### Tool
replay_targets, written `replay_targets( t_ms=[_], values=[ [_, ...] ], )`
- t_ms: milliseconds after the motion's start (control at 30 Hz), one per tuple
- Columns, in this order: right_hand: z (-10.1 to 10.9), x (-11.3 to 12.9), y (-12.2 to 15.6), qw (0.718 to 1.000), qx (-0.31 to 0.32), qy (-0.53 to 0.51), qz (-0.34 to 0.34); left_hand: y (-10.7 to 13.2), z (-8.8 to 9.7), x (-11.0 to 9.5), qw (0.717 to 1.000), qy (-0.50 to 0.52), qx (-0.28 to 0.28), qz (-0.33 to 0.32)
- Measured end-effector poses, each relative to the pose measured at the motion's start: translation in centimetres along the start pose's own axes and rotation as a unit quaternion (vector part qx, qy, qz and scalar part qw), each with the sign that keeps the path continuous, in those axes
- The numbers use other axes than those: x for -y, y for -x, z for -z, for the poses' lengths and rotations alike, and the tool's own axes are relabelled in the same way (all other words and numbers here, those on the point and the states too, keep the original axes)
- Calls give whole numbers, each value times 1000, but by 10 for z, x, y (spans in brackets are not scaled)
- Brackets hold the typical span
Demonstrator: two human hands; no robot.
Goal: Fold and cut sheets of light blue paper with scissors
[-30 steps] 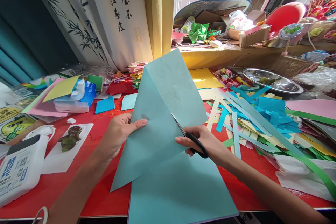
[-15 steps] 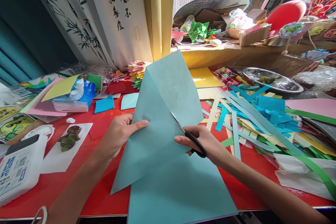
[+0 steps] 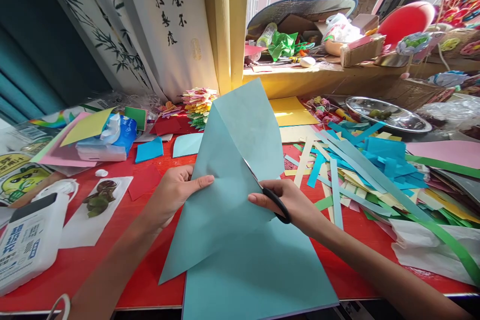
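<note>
A large pale teal sheet of paper (image 3: pixel 210 210) is held up, tilted, with a cut or fold line running from its upper left toward the middle. My left hand (image 3: pixel 180 192) pinches its left edge, thumb on top and the fingers hidden behind. In my right hand (image 3: pixel 281 200) are black-handled scissors (image 3: pixel 277 202); their blade lies along the line at the sheet's middle, and the other blade is hidden. Beneath the held sheet, more teal paper (image 3: pixel 262 275) lies at the table's front edge.
Cut paper strips (image 3: pixel 360 175) pile up on the right of the red table (image 3: pixel 150 285). A metal plate (image 3: pixel 388 115) stands behind them. On the left are a tissue pack (image 3: pixel 108 140), a white container (image 3: pixel 28 240) and a blue paper piece (image 3: pixel 149 150). Cluttered windowsill (image 3: pixel 300 80) behind.
The held sheet's top has dipped slightly, and my right hand with the scissors has shifted a little to the left. Both hands keep their grip.
</note>
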State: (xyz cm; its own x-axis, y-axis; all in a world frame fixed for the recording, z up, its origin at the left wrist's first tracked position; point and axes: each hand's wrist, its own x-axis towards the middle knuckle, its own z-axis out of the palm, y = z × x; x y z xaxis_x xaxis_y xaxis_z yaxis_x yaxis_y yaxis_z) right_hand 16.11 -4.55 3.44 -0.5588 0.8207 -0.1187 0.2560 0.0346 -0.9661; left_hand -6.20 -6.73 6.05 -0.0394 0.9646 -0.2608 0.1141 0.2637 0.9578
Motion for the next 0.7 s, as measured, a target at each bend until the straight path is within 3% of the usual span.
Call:
replay_targets(
  t_ms=[700],
  values=[
    [-2,0,-1,1000,-10,-8,-10,0,-4,3,1000,4,28,13]
  ],
)
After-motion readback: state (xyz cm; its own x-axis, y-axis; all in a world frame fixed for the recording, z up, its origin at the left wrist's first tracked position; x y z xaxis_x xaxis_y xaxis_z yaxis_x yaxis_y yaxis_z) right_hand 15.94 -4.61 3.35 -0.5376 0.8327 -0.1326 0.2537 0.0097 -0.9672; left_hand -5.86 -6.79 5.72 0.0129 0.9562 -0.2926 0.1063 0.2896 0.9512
